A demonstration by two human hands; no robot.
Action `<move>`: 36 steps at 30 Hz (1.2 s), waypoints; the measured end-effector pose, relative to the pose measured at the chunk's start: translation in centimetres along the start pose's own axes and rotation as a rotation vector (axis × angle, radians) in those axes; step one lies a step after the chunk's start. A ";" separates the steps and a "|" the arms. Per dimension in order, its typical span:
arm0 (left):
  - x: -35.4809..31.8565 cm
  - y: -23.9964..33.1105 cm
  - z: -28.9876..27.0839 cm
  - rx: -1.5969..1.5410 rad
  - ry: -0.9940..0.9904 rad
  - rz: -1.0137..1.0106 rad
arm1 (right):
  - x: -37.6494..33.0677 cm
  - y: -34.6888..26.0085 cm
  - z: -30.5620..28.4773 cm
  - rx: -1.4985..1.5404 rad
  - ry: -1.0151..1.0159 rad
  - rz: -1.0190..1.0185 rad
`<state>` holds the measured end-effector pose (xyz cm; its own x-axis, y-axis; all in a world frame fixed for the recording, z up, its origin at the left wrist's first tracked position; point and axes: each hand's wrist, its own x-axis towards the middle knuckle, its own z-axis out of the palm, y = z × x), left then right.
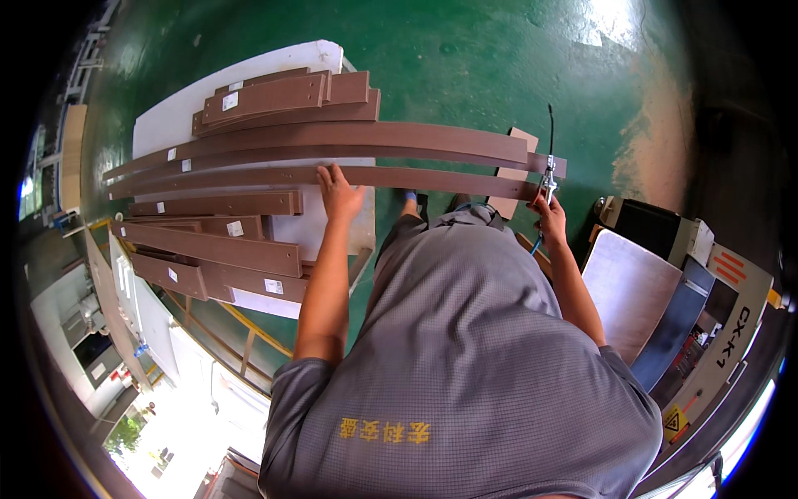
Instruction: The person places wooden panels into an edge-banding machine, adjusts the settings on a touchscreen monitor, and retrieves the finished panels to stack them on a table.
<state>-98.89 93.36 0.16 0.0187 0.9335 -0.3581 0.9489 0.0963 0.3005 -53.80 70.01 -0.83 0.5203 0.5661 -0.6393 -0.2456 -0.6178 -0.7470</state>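
My left hand (339, 193) rests flat, fingers apart, on the nearest of three long brown boards (416, 177) that lie across a white worktable (166, 116). My right hand (550, 218) grips a small metal air-gun tool (548, 186) with a thin black nozzle pointing up, held at the right end of those boards. A blue hose runs down from the tool along my wrist. My grey shirt fills the lower middle of the view.
Shorter brown boards (266, 96) with white labels are stacked at the table's far side, and more (208, 249) lie to the left. A pale panel (628, 287) and a grey machine (723, 333) stand at right. Green floor (465, 58) surrounds the table.
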 end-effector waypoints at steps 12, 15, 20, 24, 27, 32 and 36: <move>-3.1 -2.2 -0.6 -1.181 0.593 -0.493 | -0.3 -0.4 -12.2 0.390 0.275 -0.216; -1.6 -4.2 -4.1 -1.716 0.482 -0.648 | -3.5 -4.1 -15.3 0.412 0.252 -0.449; 0.5 -5.5 -7.2 -2.147 0.349 -0.225 | -8.1 -6.6 -17.7 0.481 0.328 -0.580; -0.8 -6.5 -7.9 -2.254 0.295 -0.142 | -9.8 -4.0 -17.9 0.487 0.393 -0.539; -3.9 -6.0 -9.7 -2.181 0.365 -0.208 | -10.8 -1.9 -20.0 0.412 0.605 -0.403; -9.3 -5.0 -16.1 -2.098 0.389 -0.028 | -10.8 4.3 -25.0 0.293 0.607 -0.459; -10.1 -8.0 -23.0 -2.279 0.316 0.284 | -15.5 7.7 -32.9 0.373 0.661 -0.376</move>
<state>-113.91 91.11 21.71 -0.2062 0.9721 -0.1118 -0.8398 -0.1171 0.5301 -36.85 38.49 9.33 0.9641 0.1905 -0.1851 -0.1542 -0.1662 -0.9740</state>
